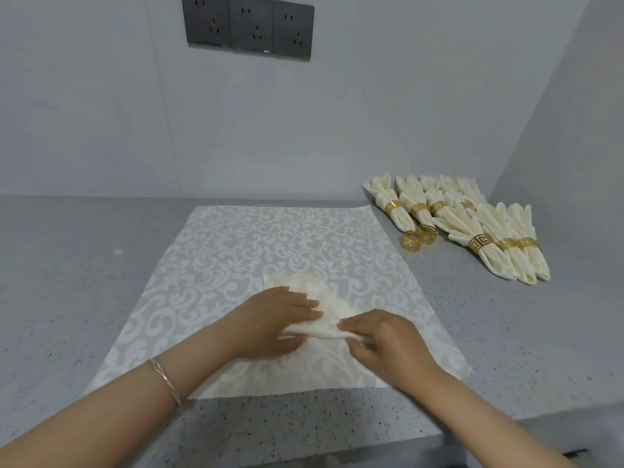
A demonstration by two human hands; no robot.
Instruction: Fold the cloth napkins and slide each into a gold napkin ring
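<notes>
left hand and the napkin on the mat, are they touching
Touching. The head view shows the left hand lying flat on the napkin, straight fingers overlapping its cloth.

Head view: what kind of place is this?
Probably a kitchen or dining prep corner: a speckled counter, three wall sockets above it, and napkins already in gold rings.
</notes>
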